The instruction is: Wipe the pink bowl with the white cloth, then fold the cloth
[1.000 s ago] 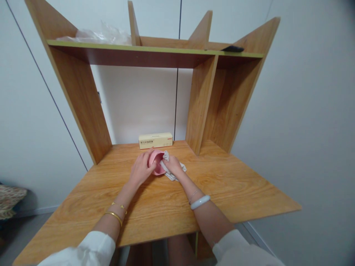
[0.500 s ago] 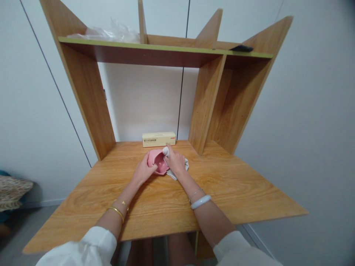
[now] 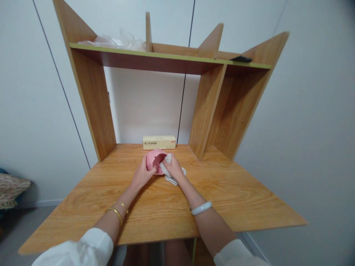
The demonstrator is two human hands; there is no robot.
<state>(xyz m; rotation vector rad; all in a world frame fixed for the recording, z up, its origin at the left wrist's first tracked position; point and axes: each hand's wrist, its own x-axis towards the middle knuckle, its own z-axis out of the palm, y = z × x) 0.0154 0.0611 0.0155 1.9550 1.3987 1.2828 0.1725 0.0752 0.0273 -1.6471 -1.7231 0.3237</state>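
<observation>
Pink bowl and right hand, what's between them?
In the head view, a bunched pale cloth lies between the right hand and the pink bowl.

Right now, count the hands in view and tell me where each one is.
2: the left hand grips the pink bowl; the right hand holds the whitish cloth at the bowl's opening. No others show.
</observation>
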